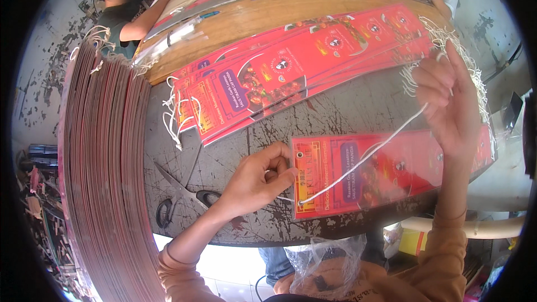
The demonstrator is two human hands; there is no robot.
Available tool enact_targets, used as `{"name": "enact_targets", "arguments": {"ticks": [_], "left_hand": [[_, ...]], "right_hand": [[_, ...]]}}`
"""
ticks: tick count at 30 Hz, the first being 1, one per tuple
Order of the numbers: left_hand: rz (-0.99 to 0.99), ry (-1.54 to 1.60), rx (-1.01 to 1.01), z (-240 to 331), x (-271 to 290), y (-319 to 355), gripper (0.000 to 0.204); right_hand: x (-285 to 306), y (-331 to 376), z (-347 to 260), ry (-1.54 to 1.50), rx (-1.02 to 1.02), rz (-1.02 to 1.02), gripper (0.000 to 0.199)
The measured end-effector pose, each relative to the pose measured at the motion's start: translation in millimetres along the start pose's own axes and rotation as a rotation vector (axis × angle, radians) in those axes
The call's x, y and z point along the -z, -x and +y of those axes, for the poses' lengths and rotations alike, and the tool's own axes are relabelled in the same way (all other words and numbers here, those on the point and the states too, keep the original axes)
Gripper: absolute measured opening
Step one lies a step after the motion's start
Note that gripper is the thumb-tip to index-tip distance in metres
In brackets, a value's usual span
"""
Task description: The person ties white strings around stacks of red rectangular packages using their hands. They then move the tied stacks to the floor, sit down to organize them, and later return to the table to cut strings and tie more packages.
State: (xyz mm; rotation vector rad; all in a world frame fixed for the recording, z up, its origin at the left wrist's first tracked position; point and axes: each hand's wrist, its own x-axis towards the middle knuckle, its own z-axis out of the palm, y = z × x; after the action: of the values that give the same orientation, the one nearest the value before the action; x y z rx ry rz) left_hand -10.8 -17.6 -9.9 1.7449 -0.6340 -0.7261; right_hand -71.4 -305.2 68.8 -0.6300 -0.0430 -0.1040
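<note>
A long red printed card [391,190] in a glossy cover lies along the near edge of the dark table. My left hand [251,182] is closed at its left end, with the curled fingers and thumb at the card's edge. White string [366,159] runs through the hole in the card's lower left corner, and a short end shows beside my left hand. My right hand [450,100] is raised over the card's right part, fingers closed on the string, which is drawn out in a slanting line. Black-handled scissors [187,193] lie partly spread left of my left hand.
Several similar red cards [302,72] with string loops are fanned across the table's middle. A tall stack of cards [106,179] stands at the left. A bundle of white strings [470,67] hangs at the right edge. Two other people [131,22] are beyond the wooden table [313,3].
</note>
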Motion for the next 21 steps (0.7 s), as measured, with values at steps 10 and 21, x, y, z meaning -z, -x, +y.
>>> {"name": "enact_targets", "arguments": {"ticks": [10, 21], "left_hand": [[-0.041, 0.171, 0.030, 0.2, -1.2, 0.9, 0.010], [-0.081, 0.110, 0.036, -2.6, 0.4, 0.8, 0.019]], "right_hand": [[-22.2, 0.1, 58.3, 0.725, -0.183, -0.026, 0.012], [-0.7, 6.5, 108.5, 1.411, 0.254, -0.333, 0.008]]}}
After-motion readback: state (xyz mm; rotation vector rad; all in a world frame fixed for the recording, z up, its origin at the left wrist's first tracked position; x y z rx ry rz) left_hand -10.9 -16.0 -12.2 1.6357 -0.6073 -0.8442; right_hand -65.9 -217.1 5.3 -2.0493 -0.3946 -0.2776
